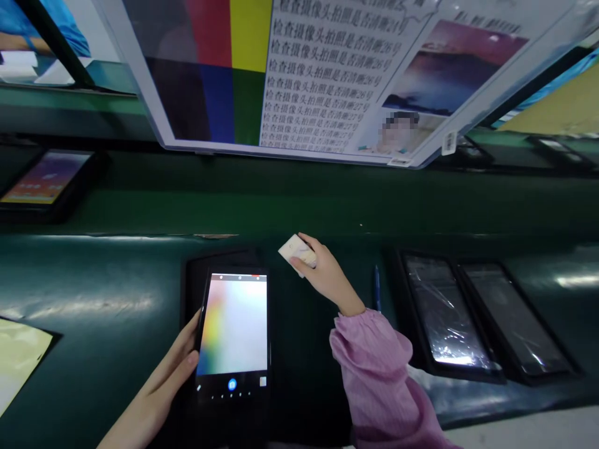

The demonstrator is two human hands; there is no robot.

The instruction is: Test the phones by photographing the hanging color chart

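A black tablet (234, 337) is in my left hand (173, 368), which grips its left edge with the thumb at the front. The lit screen shows a camera view, a blurred band of colours beside pale white, with a blue shutter button below. Under its upper left part lies a dark, flat case-like thing (191, 280). My right hand (330, 274), to the right of the tablet and farther off, pinches a small white card (292, 248) between thumb and fingers; faint print shows on it. A pink sleeve covers that arm.
A large test chart (248, 93) with colour blocks and printed text stands at the back. Two tablets in black trays (444, 312) lie at right, near a blue pen (377, 287). Another lit tablet (49, 178) is at far left, above a yellow sheet (21, 355).
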